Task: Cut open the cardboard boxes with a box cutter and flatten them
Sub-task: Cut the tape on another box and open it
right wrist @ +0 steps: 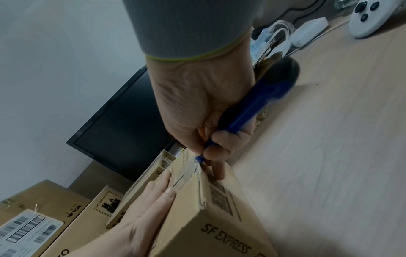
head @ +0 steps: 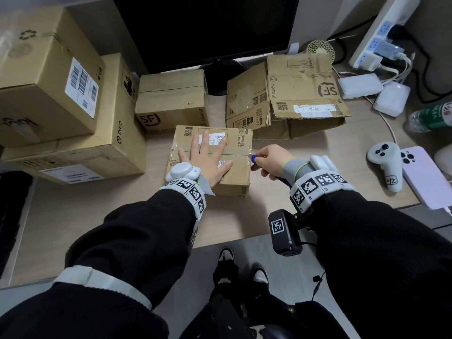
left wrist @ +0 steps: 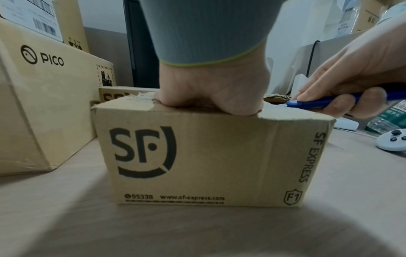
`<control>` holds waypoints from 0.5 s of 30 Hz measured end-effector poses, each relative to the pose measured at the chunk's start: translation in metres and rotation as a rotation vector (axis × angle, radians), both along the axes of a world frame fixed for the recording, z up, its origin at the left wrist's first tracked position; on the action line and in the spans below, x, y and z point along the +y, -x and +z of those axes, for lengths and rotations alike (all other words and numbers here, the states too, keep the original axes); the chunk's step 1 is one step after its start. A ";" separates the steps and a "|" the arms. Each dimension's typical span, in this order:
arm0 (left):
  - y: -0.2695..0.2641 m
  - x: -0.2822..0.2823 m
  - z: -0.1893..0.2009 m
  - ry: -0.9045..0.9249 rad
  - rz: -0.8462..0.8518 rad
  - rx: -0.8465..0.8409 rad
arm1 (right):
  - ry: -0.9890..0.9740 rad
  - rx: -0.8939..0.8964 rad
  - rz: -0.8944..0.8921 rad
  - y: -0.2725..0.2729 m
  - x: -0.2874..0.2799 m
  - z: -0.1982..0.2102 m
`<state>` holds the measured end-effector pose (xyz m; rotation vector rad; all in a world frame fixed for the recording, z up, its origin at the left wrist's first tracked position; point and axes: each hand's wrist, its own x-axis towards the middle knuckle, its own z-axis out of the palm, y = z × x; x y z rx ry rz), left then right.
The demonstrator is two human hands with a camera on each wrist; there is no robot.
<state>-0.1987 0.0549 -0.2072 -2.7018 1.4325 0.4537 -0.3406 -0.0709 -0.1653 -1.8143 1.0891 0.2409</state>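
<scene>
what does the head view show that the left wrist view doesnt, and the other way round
Only the head view shows the left hand spread flat on the box top, the tape seam across the top, the flattened boxes by the monitor, and the phone. Only the left wrist view shows the box's front face with the SF logo and web address. Both show the small SF box, the right hand gripping the blue box cutter at the box's right edge, the PICO box and the white controller.

Pale wooden desk (head: 305,167), dark monitor (head: 208,28), grey floor (head: 281,260) beneath.

Taped SF box (head: 234,172) upright; blue cutter (head: 254,158) at right seam.
</scene>
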 end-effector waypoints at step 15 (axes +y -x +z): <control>0.002 0.000 0.003 -0.004 0.003 -0.006 | -0.086 -0.083 0.043 0.019 0.004 -0.002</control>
